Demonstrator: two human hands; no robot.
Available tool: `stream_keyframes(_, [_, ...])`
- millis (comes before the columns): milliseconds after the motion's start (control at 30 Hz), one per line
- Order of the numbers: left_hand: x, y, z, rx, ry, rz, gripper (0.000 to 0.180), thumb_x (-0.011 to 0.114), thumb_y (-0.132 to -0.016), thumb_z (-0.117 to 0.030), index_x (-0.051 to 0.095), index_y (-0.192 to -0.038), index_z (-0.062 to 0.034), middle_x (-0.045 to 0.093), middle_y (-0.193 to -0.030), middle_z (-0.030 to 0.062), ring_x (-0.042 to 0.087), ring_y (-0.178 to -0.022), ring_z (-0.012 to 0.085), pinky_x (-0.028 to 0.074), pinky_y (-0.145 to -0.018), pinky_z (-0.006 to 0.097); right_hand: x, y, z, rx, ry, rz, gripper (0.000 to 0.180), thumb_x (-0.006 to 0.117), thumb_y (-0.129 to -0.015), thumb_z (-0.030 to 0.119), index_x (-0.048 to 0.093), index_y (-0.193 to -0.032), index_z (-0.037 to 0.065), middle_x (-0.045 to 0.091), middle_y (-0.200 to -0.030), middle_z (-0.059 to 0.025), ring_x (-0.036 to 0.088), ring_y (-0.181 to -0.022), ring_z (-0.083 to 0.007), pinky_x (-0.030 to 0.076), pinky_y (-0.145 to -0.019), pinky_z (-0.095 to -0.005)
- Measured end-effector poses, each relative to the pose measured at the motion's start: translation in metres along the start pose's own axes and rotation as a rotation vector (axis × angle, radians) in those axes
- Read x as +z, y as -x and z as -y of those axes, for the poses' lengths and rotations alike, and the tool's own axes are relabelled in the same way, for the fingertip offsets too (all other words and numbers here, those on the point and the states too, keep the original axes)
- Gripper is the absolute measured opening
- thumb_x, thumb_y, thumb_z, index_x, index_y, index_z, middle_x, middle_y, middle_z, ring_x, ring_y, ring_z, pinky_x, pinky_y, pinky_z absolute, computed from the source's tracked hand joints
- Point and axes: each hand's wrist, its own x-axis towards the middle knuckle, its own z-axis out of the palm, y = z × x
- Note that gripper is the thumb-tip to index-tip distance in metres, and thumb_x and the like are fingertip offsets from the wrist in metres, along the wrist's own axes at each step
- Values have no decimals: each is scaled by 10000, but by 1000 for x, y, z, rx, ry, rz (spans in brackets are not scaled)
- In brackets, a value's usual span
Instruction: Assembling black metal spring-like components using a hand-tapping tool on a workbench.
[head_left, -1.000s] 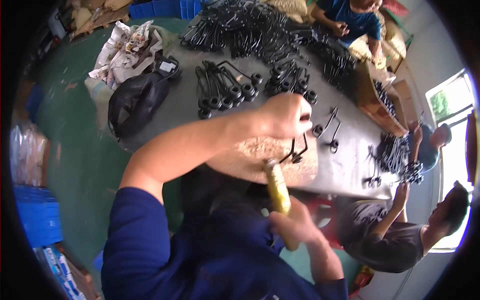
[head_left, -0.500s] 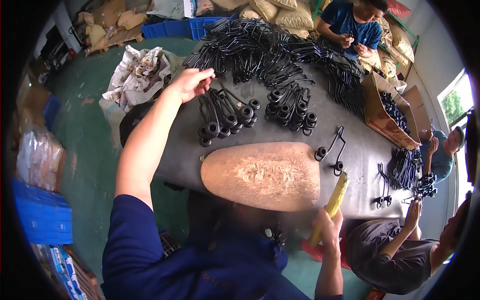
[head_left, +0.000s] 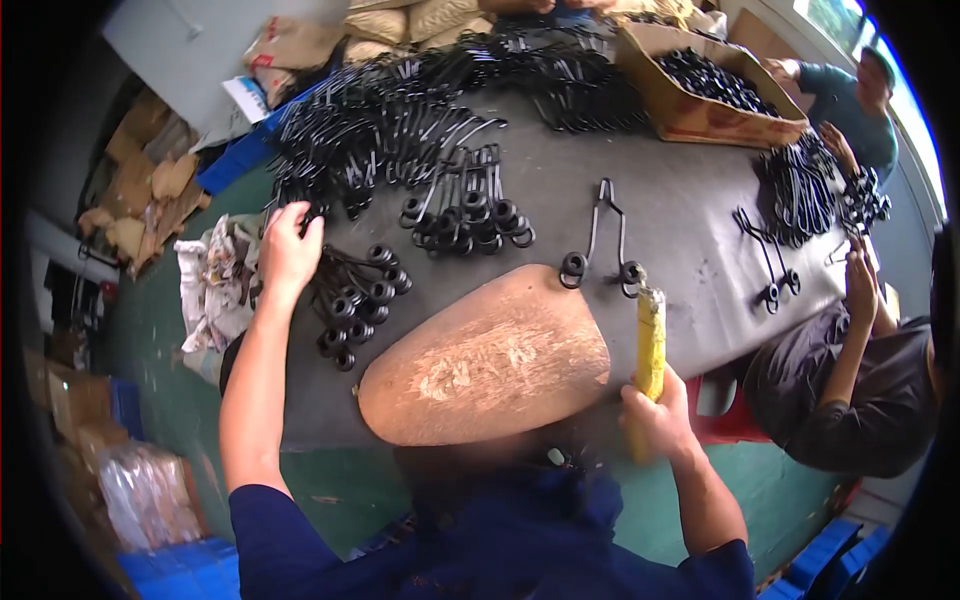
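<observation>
My left hand (head_left: pixel 289 252) reaches over the table's left side, its fingers curled together at the upper ends of a bunch of black bent metal rods with rubber bushings (head_left: pixel 362 300). Whether a rod is between the fingertips is hidden. In my right hand (head_left: pixel 659 412) is a yellow stick (head_left: pixel 651 345) with a worn surface, its upper end tipped up over the table edge. Between my hands lies a tan wooden board (head_left: pixel 490 365), rough and splintered in the middle. One bent rod with two bushings (head_left: pixel 604 236) lies beyond the board's right end, close to the stick's tip.
Another bunch of bushed rods (head_left: pixel 468 212) and a large heap of bare bent rods (head_left: pixel 400 125) cover the table's far side. A cardboard box of black bushings (head_left: pixel 700 125) stands far right. A co-worker in dark clothes (head_left: pixel 845 390) sits at the right edge, hands near more rods.
The view has swung, so the table appears shifted and turned. My left hand is still at the bushed rods' upper ends, and the stick is still in my right hand, now more upright.
</observation>
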Motion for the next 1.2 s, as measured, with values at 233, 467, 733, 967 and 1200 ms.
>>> stream_keyframes(233, [116,23,-275,133,712,521,454,655,-794,-215,565,-1172,19,665,-1046,245,653,-1001,370,529,-876,439,2,1,-5,-110,33,46,211,642,-816,17,501,-973,25,567,-727,-47,584,-541,-144,516,-514,-285])
stream_keyframes(467, [162,35,-323,-501,1038,887,597,650,-776,-83,397,-1275,128,643,-880,217,626,-602,231,509,-507,348,4,2,-23,-40,-100,-38,221,622,-841,37,498,-1022,11,576,-707,-72,589,-530,-175,512,-501,-303])
stream_keyframes(733, [28,100,-256,-144,1489,715,178,602,-957,-118,584,-1077,13,580,-751,22,566,-504,64,459,-420,220,4,1,-18,-76,-98,27,217,643,-846,79,502,-1003,34,578,-699,-64,582,-518,-163,497,-495,-298])
stream_keyframes(967, [-22,122,-224,-112,1202,712,146,560,-981,-131,629,-969,-2,616,-727,17,626,-589,82,528,-524,225,20,43,34,-194,-47,49,251,648,-833,56,503,-1030,2,588,-753,-72,592,-549,-153,492,-521,-283])
stream_keyframes(1200, [-18,120,-195,20,1112,749,121,581,-964,-98,640,-976,8,589,-754,-8,584,-640,56,508,-583,214,51,91,64,-1126,303,169,278,597,-807,-35,496,-1066,-50,600,-778,-101,607,-643,-160,490,-573,-279])
